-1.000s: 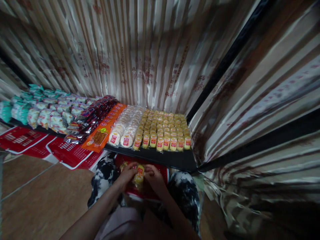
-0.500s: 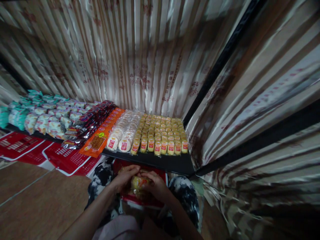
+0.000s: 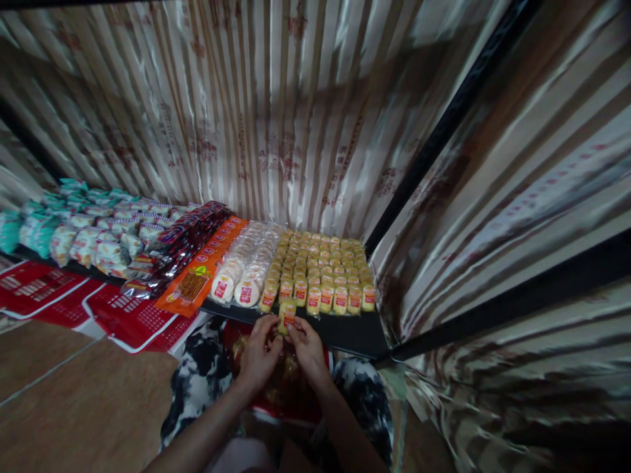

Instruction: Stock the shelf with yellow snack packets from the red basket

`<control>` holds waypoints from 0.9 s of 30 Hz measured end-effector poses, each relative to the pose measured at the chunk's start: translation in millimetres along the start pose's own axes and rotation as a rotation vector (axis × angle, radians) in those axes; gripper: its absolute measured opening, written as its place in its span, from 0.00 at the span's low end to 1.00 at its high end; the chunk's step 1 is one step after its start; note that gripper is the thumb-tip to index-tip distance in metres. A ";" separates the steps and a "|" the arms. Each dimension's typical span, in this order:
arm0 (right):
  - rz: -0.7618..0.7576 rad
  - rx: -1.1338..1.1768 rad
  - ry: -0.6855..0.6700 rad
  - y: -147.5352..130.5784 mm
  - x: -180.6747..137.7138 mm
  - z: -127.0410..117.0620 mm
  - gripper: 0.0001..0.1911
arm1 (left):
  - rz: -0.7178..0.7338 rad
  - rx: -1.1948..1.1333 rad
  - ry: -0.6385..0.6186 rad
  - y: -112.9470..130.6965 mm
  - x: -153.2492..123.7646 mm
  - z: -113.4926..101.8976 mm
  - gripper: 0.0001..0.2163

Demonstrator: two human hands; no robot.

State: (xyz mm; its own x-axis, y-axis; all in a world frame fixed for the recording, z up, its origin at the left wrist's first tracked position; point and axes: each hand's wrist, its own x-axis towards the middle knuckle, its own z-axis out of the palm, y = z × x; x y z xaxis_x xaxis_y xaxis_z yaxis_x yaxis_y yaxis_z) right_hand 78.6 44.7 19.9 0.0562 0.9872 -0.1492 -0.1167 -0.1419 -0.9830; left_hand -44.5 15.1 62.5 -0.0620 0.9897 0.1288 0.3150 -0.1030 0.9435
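Between the fingertips of both hands I hold a small yellow snack packet (image 3: 286, 316) with a red label, upright at the front edge of the black shelf (image 3: 352, 333). My left hand (image 3: 262, 348) pinches its left side, and my right hand (image 3: 306, 343) grips the right side. Just beyond it stand close rows of matching yellow packets (image 3: 325, 276). Under my hands, a red bag (image 3: 276, 394) between my knees holds more yellow packets, dim and partly hidden by my hands.
Left of the yellow rows lie clear packs of round white crackers (image 3: 248, 292), an orange snack bag (image 3: 190, 286), dark shiny packets (image 3: 182, 243) and several white and teal packets (image 3: 98, 236). Red bags (image 3: 133, 315) hang below the shelf. A striped curtain (image 3: 276, 118) and black posts (image 3: 434, 151) enclose it.
Both hands have moved up and forward from over the red bag to the shelf edge, bringing a yellow packet with them. The view has shifted slightly.
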 end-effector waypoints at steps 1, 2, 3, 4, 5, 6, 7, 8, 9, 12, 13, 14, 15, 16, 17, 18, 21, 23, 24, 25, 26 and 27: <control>-0.021 -0.051 0.024 0.4 4.4 1.1 0.22 | 0.022 0.036 -0.017 -0.4 1.2 2.5 0.15; -0.044 -0.122 0.052 0.2 8.3 1.9 0.21 | 0.035 0.071 -0.029 -1.3 2.9 4.7 0.15; -0.070 -0.209 0.080 -0.6 11.6 2.4 0.21 | 0.041 0.106 -0.036 -2.8 5.0 6.6 0.16; -0.097 -0.305 0.104 -1.7 14.2 2.7 0.20 | 0.043 0.139 -0.039 -4.6 7.3 8.2 0.17; -0.121 -0.401 0.128 -3.2 16.3 3.0 0.19 | 0.044 0.171 -0.039 -6.7 9.6 9.6 0.17; -0.140 -0.491 0.150 -4.6 17.9 3.4 0.18 | 0.048 0.201 -0.037 -9.0 11.9 10.7 0.17; -0.153 -0.568 0.170 -5.9 19.0 4.0 0.18 | 0.054 0.226 -0.039 -11.2 14.0 11.6 0.18; -0.160 -0.629 0.189 -7.0 19.9 4.7 0.17 | 0.060 0.245 -0.043 -13.4 15.9 12.4 0.19; -0.161 -0.677 0.208 -7.8 20.5 5.7 0.17 | 0.068 0.261 -0.049 -15.5 17.5 13.1 0.19; -0.148 -0.758 0.254 -8.9 21.4 9.0 0.17 | 0.096 0.316 -0.078 -20.6 20.6 15.4 0.21; -0.144 -0.771 0.265 -9.1 21.5 10.1 0.17 | 0.106 0.337 -0.087 -22.1 21.2 16.3 0.21; -0.147 -0.782 0.271 -9.3 21.8 11.1 0.17 | 0.117 0.358 -0.094 -23.7 21.7 17.2 0.21; -0.155 -0.792 0.270 -9.4 22.1 12.0 0.16 | 0.128 0.378 -0.098 -25.4 22.2 18.2 0.21; -0.167 -0.803 0.269 -9.4 22.5 12.9 0.15 | 0.141 0.392 -0.101 -27.4 22.7 19.3 0.22; -0.179 -0.816 0.270 -9.2 23.0 13.7 0.15 | 0.152 0.402 -0.102 -29.7 23.4 20.3 0.22; -0.190 -0.828 0.274 -8.8 23.7 14.5 0.14 | 0.160 0.409 -0.101 -32.1 24.2 21.3 0.22; -0.197 -0.845 0.303 -6.8 26.2 16.8 0.15 | 0.170 0.418 -0.088 -40.0 27.7 23.6 0.23; -0.200 -0.852 0.316 -5.2 27.8 18.1 0.15 | 0.167 0.414 -0.074 -44.6 30.2 24.4 0.23; -0.207 -0.861 0.318 -4.5 28.4 18.6 0.15 | 0.163 0.407 -0.067 -46.4 31.3 24.7 0.23; -0.217 -0.872 0.319 -4.0 29.0 18.9 0.15 | 0.158 0.396 -0.061 -47.8 32.2 25.0 0.23; -0.230 -0.886 0.322 -3.6 29.3 19.2 0.15 | 0.153 0.384 -0.058 -49.0 32.8 25.2 0.23; -0.240 -0.901 0.328 -3.3 29.6 19.3 0.14 | 0.148 0.370 -0.059 -49.7 33.2 25.5 0.23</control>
State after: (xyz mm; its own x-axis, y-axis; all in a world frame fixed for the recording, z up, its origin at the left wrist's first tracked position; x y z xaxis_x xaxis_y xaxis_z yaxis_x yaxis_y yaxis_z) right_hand 61.5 75.8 20.8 0.2671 0.9474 0.1764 0.7250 -0.0770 -0.6844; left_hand -38.0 55.7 12.1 0.0604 0.9720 0.2273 0.6371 -0.2128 0.7408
